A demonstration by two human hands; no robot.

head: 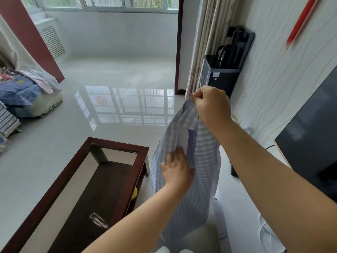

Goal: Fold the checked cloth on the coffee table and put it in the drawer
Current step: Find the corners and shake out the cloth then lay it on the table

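- The coffee table (56, 181) fills the near left: a dark wooden frame round a glass top, with a lower shelf showing through. A yellow object (134, 193) sits at the shelf's right edge, and something small and shiny (98, 220) lies nearer, though I cannot tell on which level. No drawer is in view.
- The checked cloth (200, 161) is off the table, hanging in the air just right of the table's far right corner. It is pale blue and white and drapes in long soft folds from one raised corner, its lower end near the bottom of the view. Judging by that drape, it is thin, light and limp: it will not hold a crease by itself, will sag wherever it is unsupported, and is in no way fragile. It looks best handled by two corners or along an edge, so it spreads flat, and then laid on the glass for folding.
- The right hand (211, 106) is raised, its fingers curled and pinching the top corner of the cloth, which carries all its weight.
- The left hand (177, 169) is lower, its fingers straight and spread flat against the hanging cloth at about mid-height, touching it without gripping. In my judgement it is feeling for a side edge or second corner.
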